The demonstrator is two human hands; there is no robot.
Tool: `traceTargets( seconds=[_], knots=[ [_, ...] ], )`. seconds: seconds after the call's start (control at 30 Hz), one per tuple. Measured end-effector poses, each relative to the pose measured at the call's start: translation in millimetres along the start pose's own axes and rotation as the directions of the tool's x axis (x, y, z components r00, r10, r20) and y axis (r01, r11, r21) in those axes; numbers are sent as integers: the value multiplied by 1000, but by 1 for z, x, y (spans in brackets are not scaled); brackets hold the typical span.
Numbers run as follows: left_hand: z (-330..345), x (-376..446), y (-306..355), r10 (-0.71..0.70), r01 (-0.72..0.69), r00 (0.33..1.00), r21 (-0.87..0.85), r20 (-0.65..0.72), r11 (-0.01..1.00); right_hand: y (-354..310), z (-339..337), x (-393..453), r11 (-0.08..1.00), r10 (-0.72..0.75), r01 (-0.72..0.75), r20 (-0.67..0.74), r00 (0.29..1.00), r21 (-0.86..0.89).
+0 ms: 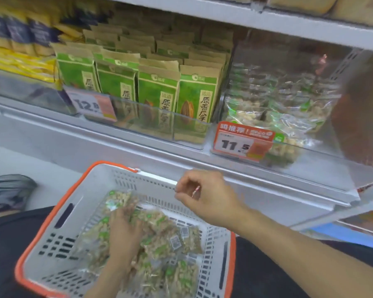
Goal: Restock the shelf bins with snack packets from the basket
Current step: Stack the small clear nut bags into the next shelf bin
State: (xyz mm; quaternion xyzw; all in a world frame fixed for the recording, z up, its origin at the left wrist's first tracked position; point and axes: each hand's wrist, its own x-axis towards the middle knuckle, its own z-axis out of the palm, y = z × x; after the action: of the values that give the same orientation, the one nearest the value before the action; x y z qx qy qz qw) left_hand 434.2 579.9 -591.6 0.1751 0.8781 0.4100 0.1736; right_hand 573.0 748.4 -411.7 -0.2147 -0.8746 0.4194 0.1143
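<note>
The left hand (125,229) is pressed down among the clear snack packets (159,244) heaped in the grey, orange-rimmed basket (58,250), its fingers spread over one packet rather than closed round it. The right hand (205,196) is held above the basket's far rim, fingers loosely curled, nothing clearly gripped. For a clean pick, one packet should be taken by its edge, then lifted to the clear bin (289,160) behind the 11.5 price tag (241,143), where matching packets are already stacked.
</note>
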Motion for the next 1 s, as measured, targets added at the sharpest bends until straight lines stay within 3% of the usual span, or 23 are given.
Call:
traceTargets(
  seconds=[0.07,0.2,0.33,0.43,0.6,0.73,0.87,1.0],
  knots=[
    [-15,10,-29,-75,77,997,74,-25,994,19,33,13,996,45,-34,150,988,-81],
    [-36,34,-63,-143,160,986,229,-87,960,60,93,38,961,245,-190,297,923,-201],
    [-41,53,-91,-277,247,960,346,39,905,85,139,61,917,360,-240,400,843,-319],
    [-41,55,-103,-298,250,952,383,72,889,87,164,89,904,402,-283,410,818,-321],
    [-45,53,-93,-249,190,965,444,77,876,77,213,137,840,541,-505,353,763,-196],
    [-54,46,-92,-280,259,960,324,19,910,83,268,147,703,690,-702,346,636,-111],
    [-67,41,-93,-433,428,901,102,33,898,88,319,155,585,772,-797,200,604,150],
    [-84,38,-93,-534,537,843,-49,61,842,84,331,159,541,796,-815,188,575,206]
  ],
)
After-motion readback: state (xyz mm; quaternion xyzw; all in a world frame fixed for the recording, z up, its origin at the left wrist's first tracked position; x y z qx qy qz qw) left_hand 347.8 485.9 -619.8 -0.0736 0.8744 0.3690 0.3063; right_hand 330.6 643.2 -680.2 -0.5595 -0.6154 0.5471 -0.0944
